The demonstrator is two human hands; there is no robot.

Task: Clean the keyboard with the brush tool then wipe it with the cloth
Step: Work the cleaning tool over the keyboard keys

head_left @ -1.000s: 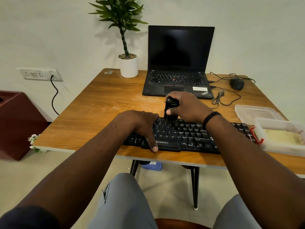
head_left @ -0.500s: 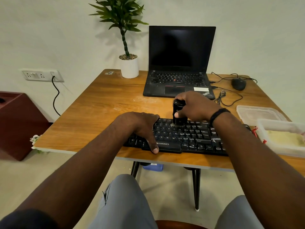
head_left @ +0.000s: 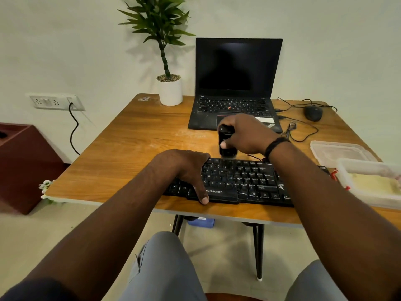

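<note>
A black keyboard lies along the near edge of the wooden table. My left hand rests on its left end, fingers over the keys and thumb pressing the front edge. My right hand grips a black brush tool upright, its bristles at the keyboard's far edge. A yellowish cloth lies in a clear plastic box at the right.
An open black laptop stands behind the keyboard, with a potted plant to its left. A mouse with loose cables and a clear lid lie at the right. A maroon box stands on the floor at the left.
My right hand moved the brush rightward over the top key rows, then back left and away to the keyboard's far edge. The left hand stayed on the keyboard.
</note>
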